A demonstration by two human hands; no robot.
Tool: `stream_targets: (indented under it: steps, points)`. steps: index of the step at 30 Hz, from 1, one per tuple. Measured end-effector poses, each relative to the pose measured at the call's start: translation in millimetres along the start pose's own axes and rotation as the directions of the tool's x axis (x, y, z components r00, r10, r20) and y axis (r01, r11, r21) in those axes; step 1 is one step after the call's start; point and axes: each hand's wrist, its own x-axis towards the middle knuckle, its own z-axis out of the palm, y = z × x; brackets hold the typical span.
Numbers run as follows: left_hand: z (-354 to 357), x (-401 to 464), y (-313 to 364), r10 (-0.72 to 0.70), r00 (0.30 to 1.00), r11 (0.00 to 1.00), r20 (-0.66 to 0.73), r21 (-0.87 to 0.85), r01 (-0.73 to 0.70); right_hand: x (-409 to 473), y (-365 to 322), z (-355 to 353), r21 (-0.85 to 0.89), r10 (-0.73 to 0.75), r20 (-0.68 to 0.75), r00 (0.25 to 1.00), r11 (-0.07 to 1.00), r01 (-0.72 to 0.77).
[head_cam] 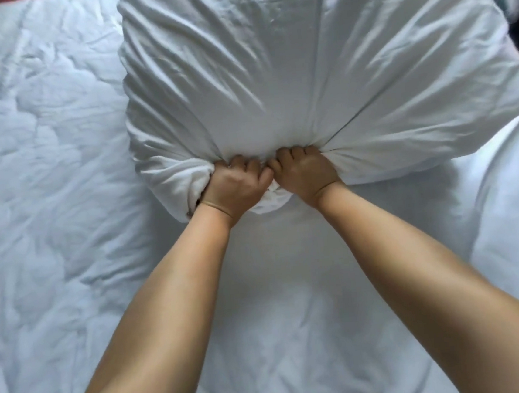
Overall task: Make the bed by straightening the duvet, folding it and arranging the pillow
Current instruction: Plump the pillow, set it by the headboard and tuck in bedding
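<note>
We hold the white pillow by its near edge with both hands side by side, knuckles almost touching. Our left hand is clenched in a fist around a thick wad of the pillowcase, and our right hand is likewise closed tight on the bunched cloth just beside it. From the two fists, deep creases fan outward and upward across the pillow, so the near end is gathered to a narrow neck while the far part spreads wide and plump. The case is plain white, slightly glossy, with soft shadowed folds. The pillow fills the upper middle of the view, above the white duvet, which covers the bed below and to the left, crumpled and quilted in loose ripples. Whether the pillow rests on the bedding or is lifted off it, we cannot tell.
</note>
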Motion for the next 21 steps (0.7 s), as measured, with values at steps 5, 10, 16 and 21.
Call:
stream_targets:
  steps: [5,10,16,21]
  points:
    - [-41,4,0,-0.05,0.998,0.999,0.045,-0.016,0.051,2,0,-51,0.072,0.116,0.073,0.991,0.99,-0.121]
    - [-79,-16,22,-0.098,0.995,0.993,0.024,-0.066,0.099,-23,-19,-91,0.064,0.163,0.048,0.985,0.984,-0.166]
    - [-131,-87,40,-0.073,0.996,0.992,0.052,-0.101,0.078,-57,-91,-141,0.095,0.183,0.084,0.98,0.977,-0.19]
    - [-177,-136,41,-0.052,0.998,0.992,0.043,-0.111,0.056,-69,-139,-189,0.141,0.196,0.132,0.972,0.967,-0.214]
